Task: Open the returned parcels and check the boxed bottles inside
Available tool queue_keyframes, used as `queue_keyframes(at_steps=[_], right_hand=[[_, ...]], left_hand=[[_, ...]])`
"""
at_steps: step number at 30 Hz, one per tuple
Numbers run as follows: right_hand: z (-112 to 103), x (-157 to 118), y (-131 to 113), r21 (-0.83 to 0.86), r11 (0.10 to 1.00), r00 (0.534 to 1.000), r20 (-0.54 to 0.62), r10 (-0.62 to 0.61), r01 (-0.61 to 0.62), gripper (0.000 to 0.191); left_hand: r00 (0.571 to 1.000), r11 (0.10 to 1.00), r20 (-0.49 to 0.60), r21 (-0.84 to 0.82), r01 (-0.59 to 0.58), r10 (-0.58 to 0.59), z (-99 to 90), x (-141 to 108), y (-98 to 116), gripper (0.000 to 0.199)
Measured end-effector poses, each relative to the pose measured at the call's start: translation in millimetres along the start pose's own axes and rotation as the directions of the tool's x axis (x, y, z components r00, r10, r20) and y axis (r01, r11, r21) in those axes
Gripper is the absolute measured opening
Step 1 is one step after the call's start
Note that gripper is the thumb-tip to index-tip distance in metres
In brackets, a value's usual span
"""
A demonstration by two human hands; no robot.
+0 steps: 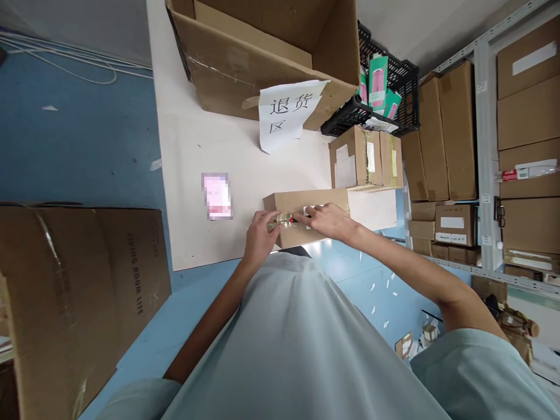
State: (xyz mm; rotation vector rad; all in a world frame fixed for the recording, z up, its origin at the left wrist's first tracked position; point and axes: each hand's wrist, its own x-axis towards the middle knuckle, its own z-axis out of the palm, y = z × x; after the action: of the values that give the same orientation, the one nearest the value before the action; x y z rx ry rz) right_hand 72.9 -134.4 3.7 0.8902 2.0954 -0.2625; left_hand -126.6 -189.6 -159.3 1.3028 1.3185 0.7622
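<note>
A long cardboard box [315, 201] lies on the white table near its front edge, close to my body. Clear tape [284, 220] runs over its left end. My left hand [261, 233] grips that end, thumb and fingers bent around the taped edge. Over the top of the box is my right hand [328, 220], its fingers curled and its index finger pointing at the tape. A small red spot [291, 220] shows by that fingertip; what the right hand holds is too small to make out. A pale label under the right hand is partly covered.
A large open carton [227, 76] with a paper sign [286, 114] stands at the table's back. Right of it are a black crate [409, 93] with green-and-pink packs and two taped boxes [350, 157]. A blurred pink item [217, 196] lies left. Shelving [485, 146] stands right.
</note>
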Motion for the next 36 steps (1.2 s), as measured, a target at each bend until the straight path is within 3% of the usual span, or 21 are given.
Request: queue_keyframes(at_steps=[7, 14, 19, 24, 27, 31, 33, 36], right_hand=[[22, -27, 20, -0.031, 0.997, 0.996, 0.046, 0.072, -0.071, 0.062], [43, -44, 50, -0.009, 0.994, 0.992, 0.068, 0.106, -0.105, 0.060], [87, -85, 98, -0.007, 0.971, 0.958, 0.158, 0.239, -0.241, 0.061], [140, -112, 137, 0.103, 0.959, 0.964, 0.064, 0.258, -0.264, 0.068], [170, -110, 155, 0.173, 0.961, 0.974, -0.031, 0.223, -0.214, 0.070], [215, -90, 174, 0.277, 0.950, 0.970, -0.149, 0.192, -0.146, 0.054], [239, -72, 176, 0.359, 0.928, 0.960, -0.212, 0.183, -0.098, 0.047], [271, -43, 166, 0.525, 0.850, 0.925, -0.336, 0.177, 0.028, 0.040]], left_hand=[[1.000, 1.000, 0.009, -0.022, 0.018, -0.018, -3.6, 1, 7, 0.033], [0.994, 0.994, 0.007, 0.005, 0.111, -0.111, -7.1, 2, 14, 0.037], [0.991, 0.992, -0.030, 0.016, 0.129, -0.128, -6.1, 1, 18, 0.041], [0.988, 0.990, -0.099, 0.066, 0.125, -0.118, 1.3, -2, 19, 0.045], [0.979, 0.983, -0.144, 0.095, 0.158, -0.144, 6.1, -3, 22, 0.046], [0.963, 0.964, -0.213, 0.174, 0.201, -0.163, 14.6, -4, 31, 0.043], [0.958, 0.945, -0.262, 0.268, 0.190, -0.118, 22.8, -4, 38, 0.038], [0.950, 0.877, -0.308, 0.467, 0.111, 0.044, 42.5, -5, 49, 0.037]])
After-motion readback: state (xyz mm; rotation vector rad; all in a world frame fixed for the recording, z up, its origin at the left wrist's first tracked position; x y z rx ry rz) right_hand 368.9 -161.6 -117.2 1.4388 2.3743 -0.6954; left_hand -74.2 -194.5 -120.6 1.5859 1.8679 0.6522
